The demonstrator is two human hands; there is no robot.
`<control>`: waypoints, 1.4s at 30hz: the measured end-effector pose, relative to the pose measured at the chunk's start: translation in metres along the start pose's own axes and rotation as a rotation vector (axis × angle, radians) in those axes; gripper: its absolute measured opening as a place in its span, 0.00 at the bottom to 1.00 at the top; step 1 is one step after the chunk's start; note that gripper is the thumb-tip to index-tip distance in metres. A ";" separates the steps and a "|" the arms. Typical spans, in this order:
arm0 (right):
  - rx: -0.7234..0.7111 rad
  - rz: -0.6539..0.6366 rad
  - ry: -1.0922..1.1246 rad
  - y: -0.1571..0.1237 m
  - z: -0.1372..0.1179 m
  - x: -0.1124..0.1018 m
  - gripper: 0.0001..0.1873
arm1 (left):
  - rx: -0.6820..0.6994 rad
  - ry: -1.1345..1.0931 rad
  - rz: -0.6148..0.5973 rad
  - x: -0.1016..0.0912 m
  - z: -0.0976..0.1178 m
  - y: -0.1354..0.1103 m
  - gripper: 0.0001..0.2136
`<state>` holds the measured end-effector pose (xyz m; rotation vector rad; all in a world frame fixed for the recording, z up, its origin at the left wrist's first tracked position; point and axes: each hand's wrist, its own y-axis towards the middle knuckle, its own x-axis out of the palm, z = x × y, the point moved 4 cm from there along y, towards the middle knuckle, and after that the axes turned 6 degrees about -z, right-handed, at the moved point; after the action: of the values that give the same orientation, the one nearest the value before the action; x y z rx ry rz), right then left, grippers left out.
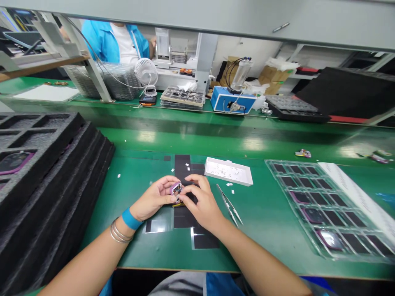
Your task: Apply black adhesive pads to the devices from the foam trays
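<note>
My left hand (154,199) pinches a small purple-rimmed square part (176,189) over the green table. My right hand (202,201) meets it from the right, with its fingertips pressed on the same part. Both hands hover above a patch of black tape strips (182,164) on the mat. A blue band and metal bangles circle my left wrist. Metal tweezers (230,204) lie just right of my right hand. A shallow white tray (228,170) with tiny pieces sits behind them.
Stacked black foam trays (46,172) fill the left side. A clear plastic tray (327,207) of purple-rimmed parts lies at right under a white strip. Beyond a conveyor lane stand a small fan (146,72), a blue box (233,102) and a person in a blue coat (115,39).
</note>
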<state>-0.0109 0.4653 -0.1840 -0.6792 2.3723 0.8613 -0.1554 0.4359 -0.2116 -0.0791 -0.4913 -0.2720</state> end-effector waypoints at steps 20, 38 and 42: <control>0.128 0.119 0.154 0.012 0.005 -0.038 0.04 | -0.060 -0.157 -0.028 0.004 -0.003 -0.001 0.19; 0.055 0.132 0.166 0.004 -0.004 -0.011 0.06 | -0.025 -0.126 -0.003 0.004 -0.006 -0.001 0.18; -0.137 0.158 -0.051 0.001 -0.006 -0.004 0.09 | -0.009 -0.127 0.027 0.003 -0.007 -0.002 0.18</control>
<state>-0.0101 0.4631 -0.1770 -0.5202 2.3616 1.1041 -0.1502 0.4323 -0.2164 -0.1121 -0.6151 -0.2439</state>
